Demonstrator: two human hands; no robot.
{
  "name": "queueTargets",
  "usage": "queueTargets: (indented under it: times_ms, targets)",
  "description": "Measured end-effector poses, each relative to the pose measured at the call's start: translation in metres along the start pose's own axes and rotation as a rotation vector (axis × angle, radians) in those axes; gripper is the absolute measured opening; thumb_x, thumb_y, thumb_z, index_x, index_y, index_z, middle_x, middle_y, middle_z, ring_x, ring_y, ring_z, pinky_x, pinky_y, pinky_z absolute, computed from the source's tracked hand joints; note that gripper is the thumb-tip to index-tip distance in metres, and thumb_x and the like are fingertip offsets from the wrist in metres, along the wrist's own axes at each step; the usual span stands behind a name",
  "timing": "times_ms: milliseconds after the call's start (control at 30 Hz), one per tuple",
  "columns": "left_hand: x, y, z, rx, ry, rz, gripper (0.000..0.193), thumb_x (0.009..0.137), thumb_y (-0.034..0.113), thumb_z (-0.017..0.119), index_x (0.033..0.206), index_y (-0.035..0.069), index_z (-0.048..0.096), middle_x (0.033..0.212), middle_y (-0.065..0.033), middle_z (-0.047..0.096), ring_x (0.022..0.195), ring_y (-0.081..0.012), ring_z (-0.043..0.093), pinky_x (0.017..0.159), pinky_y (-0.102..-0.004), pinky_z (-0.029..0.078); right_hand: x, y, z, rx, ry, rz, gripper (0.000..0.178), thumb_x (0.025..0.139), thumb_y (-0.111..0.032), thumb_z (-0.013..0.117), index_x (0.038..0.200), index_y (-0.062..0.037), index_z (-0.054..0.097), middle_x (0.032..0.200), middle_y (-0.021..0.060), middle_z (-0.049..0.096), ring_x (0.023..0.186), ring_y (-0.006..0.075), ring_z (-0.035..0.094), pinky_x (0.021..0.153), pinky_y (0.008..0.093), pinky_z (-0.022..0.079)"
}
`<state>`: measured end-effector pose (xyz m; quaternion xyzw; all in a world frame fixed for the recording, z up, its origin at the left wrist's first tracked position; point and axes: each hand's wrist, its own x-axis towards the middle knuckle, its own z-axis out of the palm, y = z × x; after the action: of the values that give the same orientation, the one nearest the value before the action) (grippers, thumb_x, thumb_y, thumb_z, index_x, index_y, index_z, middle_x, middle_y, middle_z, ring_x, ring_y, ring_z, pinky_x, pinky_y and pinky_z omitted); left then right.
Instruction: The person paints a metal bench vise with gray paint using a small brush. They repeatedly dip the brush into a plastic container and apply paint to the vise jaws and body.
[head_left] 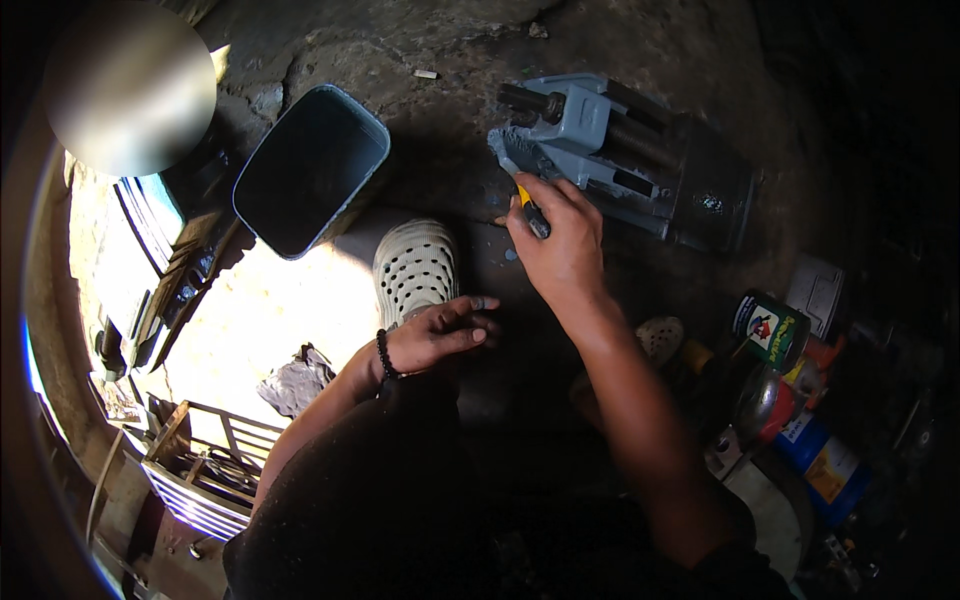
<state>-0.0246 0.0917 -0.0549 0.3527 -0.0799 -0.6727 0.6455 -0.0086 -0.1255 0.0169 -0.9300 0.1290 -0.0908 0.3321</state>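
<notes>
My right hand (562, 240) grips a paintbrush (528, 198) by its yellow-and-black handle. The brush's bristles, coated in blue-grey paint, lie against the near left end of a bench vise (585, 118) or against the ground beside it; I cannot tell which. The vise rests on the dark ground, its jaw end blue-grey and its right end darker and in shadow. Over my leg, my left hand (435, 338) holds nothing, with thumb and forefinger apart and the other fingers partly hidden. A beaded bracelet (384, 355) circles that wrist.
Left of the vise stands a deep rectangular tub (384, 140). My light clog (416, 262) is just below it. Several cans, among them a green one (775, 330) and a blue one (825, 465), crowd the right. A slatted crate (205, 470) and grey rag (298, 380) lie left.
</notes>
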Motion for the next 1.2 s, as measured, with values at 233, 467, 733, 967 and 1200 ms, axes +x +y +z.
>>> queueTargets:
  times_ms: [233,467,733,967,1200]
  targets:
    - [-0.001,0.000,0.001,-0.004,0.016,-0.001,0.057,0.103,0.020,0.059,0.151,0.001,0.035,0.127,-0.0093,0.062,0.120,-0.0171,0.058,0.104,-0.0319,0.045,-0.002,0.021,0.018,0.092,-0.105,-0.180,0.036,0.081,0.000,0.073,0.116,-0.0003,0.068,0.102,0.0168,0.063,0.090,0.0343,0.066,0.079,0.0400,0.054]
    - [0.001,0.000,0.001,0.013,0.018,-0.033,0.055,0.102,0.012,0.056,0.152,0.003,0.035,0.131,-0.0119,0.061,0.122,-0.0220,0.059,0.104,-0.0354,0.045,-0.001,0.042,0.015,0.034,-0.187,-0.182,0.037,0.080,-0.001,0.073,0.116,-0.0004,0.067,0.101,0.0168,0.061,0.090,0.0345,0.065,0.078,0.0406,0.053]
    - [0.003,0.002,0.001,0.010,0.011,-0.062,0.056,0.102,0.013,0.057,0.152,0.003,0.034,0.132,-0.0126,0.060,0.124,-0.0226,0.058,0.105,-0.0360,0.045,-0.011,0.036,0.002,0.052,-0.176,-0.153,0.036,0.080,0.001,0.073,0.115,-0.0001,0.068,0.099,0.0163,0.062,0.088,0.0346,0.065,0.077,0.0405,0.053]
    - [0.001,0.002,0.003,0.011,0.021,-0.044,0.057,0.102,0.018,0.059,0.151,0.002,0.035,0.129,-0.0110,0.062,0.121,-0.0193,0.058,0.104,-0.0336,0.045,0.002,0.038,0.021,0.079,-0.146,-0.175,0.035,0.080,0.000,0.072,0.115,-0.0002,0.068,0.099,0.0166,0.062,0.088,0.0344,0.065,0.077,0.0404,0.053]
    - [0.001,-0.001,0.000,0.006,0.018,-0.037,0.056,0.102,0.014,0.057,0.152,0.003,0.034,0.131,-0.0117,0.061,0.122,-0.0214,0.059,0.104,-0.0347,0.045,-0.015,0.038,0.003,0.063,-0.170,-0.085,0.033,0.079,0.000,0.072,0.112,0.0009,0.069,0.098,0.0165,0.065,0.087,0.0348,0.067,0.078,0.0396,0.054]
